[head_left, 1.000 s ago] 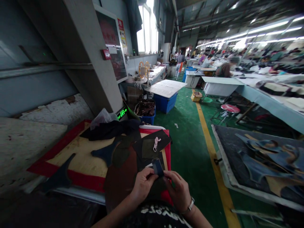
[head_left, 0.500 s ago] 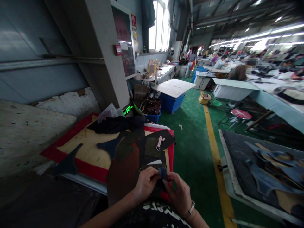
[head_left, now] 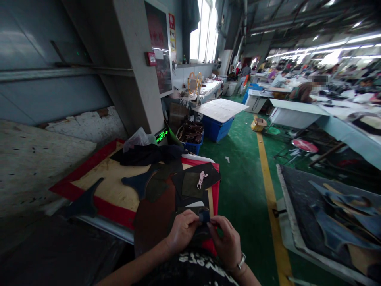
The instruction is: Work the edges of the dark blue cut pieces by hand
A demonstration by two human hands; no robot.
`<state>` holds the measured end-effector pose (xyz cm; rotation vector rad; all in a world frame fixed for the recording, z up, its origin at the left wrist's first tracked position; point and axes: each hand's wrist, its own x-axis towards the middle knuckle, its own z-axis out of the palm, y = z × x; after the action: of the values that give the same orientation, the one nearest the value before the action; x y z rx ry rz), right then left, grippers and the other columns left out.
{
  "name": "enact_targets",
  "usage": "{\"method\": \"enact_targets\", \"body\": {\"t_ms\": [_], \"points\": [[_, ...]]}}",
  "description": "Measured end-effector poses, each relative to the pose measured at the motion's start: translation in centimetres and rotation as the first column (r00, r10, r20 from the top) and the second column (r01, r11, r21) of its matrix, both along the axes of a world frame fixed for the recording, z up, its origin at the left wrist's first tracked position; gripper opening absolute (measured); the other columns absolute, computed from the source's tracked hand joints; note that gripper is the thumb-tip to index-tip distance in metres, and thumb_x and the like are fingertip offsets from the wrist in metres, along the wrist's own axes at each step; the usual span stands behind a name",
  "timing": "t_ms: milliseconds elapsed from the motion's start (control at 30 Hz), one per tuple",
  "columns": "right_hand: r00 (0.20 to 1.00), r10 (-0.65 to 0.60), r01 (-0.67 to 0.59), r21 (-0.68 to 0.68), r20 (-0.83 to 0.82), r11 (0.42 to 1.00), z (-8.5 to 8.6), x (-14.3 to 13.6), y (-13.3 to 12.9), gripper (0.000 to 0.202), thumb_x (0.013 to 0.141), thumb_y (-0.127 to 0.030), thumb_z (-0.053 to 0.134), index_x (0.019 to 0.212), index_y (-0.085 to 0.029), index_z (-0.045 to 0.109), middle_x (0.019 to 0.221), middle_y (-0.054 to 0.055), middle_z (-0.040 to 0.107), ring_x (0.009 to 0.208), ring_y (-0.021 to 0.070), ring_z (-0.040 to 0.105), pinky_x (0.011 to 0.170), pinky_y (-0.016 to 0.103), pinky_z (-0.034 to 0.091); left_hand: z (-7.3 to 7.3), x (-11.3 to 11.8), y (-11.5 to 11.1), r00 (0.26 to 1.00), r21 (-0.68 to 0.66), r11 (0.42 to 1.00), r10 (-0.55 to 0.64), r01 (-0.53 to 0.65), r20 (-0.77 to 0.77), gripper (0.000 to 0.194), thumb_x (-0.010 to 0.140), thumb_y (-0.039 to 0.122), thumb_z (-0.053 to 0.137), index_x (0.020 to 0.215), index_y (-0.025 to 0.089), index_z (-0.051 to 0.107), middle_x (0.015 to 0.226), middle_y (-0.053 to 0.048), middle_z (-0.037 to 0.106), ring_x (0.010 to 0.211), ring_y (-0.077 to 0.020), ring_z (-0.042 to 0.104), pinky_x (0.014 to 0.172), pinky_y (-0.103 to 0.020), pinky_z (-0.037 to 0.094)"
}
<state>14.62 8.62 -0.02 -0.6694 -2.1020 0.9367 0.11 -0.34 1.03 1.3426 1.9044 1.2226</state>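
Note:
Between my two hands is a small dark blue piece [head_left: 204,215], perhaps leather or fabric; its exact kind is too small to make out. My left hand [head_left: 183,228] pinches its left edge, thumb against fingers. On the opposite edge, my right hand [head_left: 228,238] pinches it too, a watch or bracelet on that wrist. Below them lies a brown sheet [head_left: 154,226] on the red-edged table [head_left: 119,212]. Just beyond my hands sit dark flat pieces [head_left: 192,184] with a pale pink chain or cord [head_left: 201,180] on top.
Dark blue cut pieces [head_left: 85,202] lie on the table's left, a dark cloth [head_left: 149,154] at its back. At right stands another table [head_left: 293,178] with curved blue pieces [head_left: 336,222]. Blue bins [head_left: 217,129] stand ahead; a person [head_left: 302,93] works farther off.
The small blue piece now shows a broader face between my fingertips, and my right hand has shifted slightly right. The whole view has moved a little.

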Motion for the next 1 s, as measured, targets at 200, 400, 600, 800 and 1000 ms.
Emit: {"method": "enact_targets", "body": {"t_ms": [200, 400, 600, 800, 1000], "points": [[0.988, 0.076, -0.079, 0.021, 0.131, 0.997, 0.2, -1.1, -0.5, 0.006, 0.077, -0.023, 0.055, 0.072, -0.019, 0.054, 0.066, 0.002, 0.056, 0.059, 0.0146, 0.054, 0.053, 0.024, 0.044, 0.0, -0.7, -0.4, 0.999, -0.005, 0.999, -0.037, 0.037, -0.015, 0.020, 0.081, 0.021, 0.049, 0.078, 0.021, 0.068, 0.075, -0.003, 0.061, 0.071, -0.0132, 0.056, 0.065, -0.022, 0.044], [0.983, 0.124, -0.123, -0.020, 0.133, 0.992, -0.1, -1.9, -0.8, 0.007, 0.079, -0.021, 0.051, 0.078, -0.019, 0.058, 0.071, 0.004, 0.058, 0.061, 0.0157, 0.054, 0.054, 0.025, 0.044, 1.0, -1.7, -0.9, 0.982, -0.020, 0.993, 0.119, -0.118, 0.147, 0.030, 0.072, 0.021, 0.059, 0.101, 0.019, 0.060, 0.097, -0.006, 0.060, 0.088, -0.0176, 0.056, 0.079, -0.027, 0.044], [0.955, 0.231, -0.220, -0.078, 0.186, 0.972, 0.4, -2.5, -1.3, 0.013, 0.080, -0.017, 0.048, 0.089, -0.020, 0.057, 0.077, 0.004, 0.057, 0.066, 0.0156, 0.054, 0.057, 0.024, 0.045, 1.7, -2.5, -1.6, 0.880, -0.038, 0.993, -0.084, 0.114, 0.468, 0.027, 0.077, 0.035, 0.055, 0.090, 0.014, 0.066, 0.089, -0.007, 0.065, 0.086, -0.0192, 0.056, 0.078, -0.027, 0.043], [0.929, 0.295, -0.259, -0.176, 0.225, 0.950, 2.0, -2.5, -1.7, 0.010, 0.080, -0.024, 0.052, 0.080, -0.018, 0.060, 0.069, 0.003, 0.058, 0.063, 0.0142, 0.054, 0.059, 0.023, 0.044, 1.0, -2.8, -1.7, 0.773, -0.087, 0.994, 0.000, 0.071, 0.634, 0.033, 0.073, 0.042, 0.058, 0.073, 0.010, 0.064, 0.065, -0.001, 0.058, 0.062, -0.0109, 0.049, 0.058, -0.020, 0.037], [0.986, 0.123, -0.086, -0.285, 0.115, 0.955, 1.5, -2.3, -1.4, 0.017, 0.084, -0.029, 0.049, 0.085, -0.017, 0.062, 0.076, 0.005, 0.063, 0.068, 0.0156, 0.057, 0.061, 0.024, 0.045, 0.3, -3.1, -1.9, 0.726, -0.144, 0.988, 0.062, 0.052, 0.685, 0.034, 0.072, 0.044, 0.058, 0.068, 0.011, 0.062, 0.059, 0.002, 0.051, 0.056, -0.0085, 0.042, 0.052, -0.019, 0.031]]}}
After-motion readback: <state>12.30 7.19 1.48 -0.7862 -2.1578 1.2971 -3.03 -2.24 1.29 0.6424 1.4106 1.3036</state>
